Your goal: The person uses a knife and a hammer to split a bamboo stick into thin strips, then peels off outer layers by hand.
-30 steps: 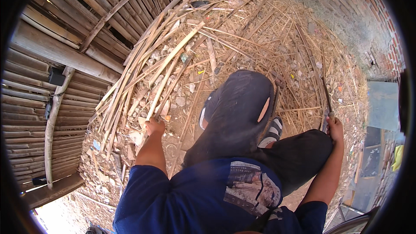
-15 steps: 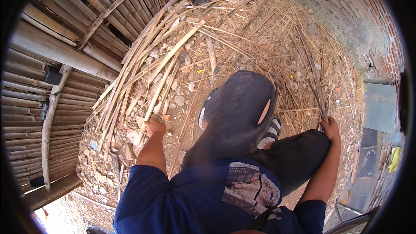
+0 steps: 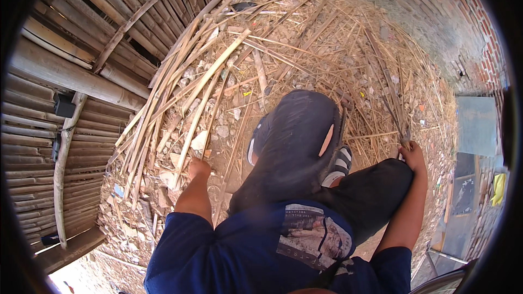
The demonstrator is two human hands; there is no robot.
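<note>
My left hand [image 3: 199, 168] is low on the left side, its fingers closed at the near end of a thin brownish bamboo strip [image 3: 214, 108]. Beside that strip lies a wider pale bamboo strip [image 3: 220, 60], slanting away over the stones. Far to the right, next to my bent knee, my right hand [image 3: 413, 157] is closed with its fingertips around a narrow, dark end [image 3: 404, 140]. What kind of thing that end belongs to cannot be made out; long dark strips [image 3: 381, 60] lie just beyond it.
A pile of long bamboo strips [image 3: 158, 114] lies along the bamboo wall [image 3: 60, 158] at the left. Straw, stones and litter cover the ground between my legs and the brick wall [image 3: 436, 22]. A grey-blue panel [image 3: 477, 126] stands at the right.
My left hand has shifted slightly right and nearer me, from the pale strip's lower end to the thinner brownish strip. My right hand has barely moved, still closed.
</note>
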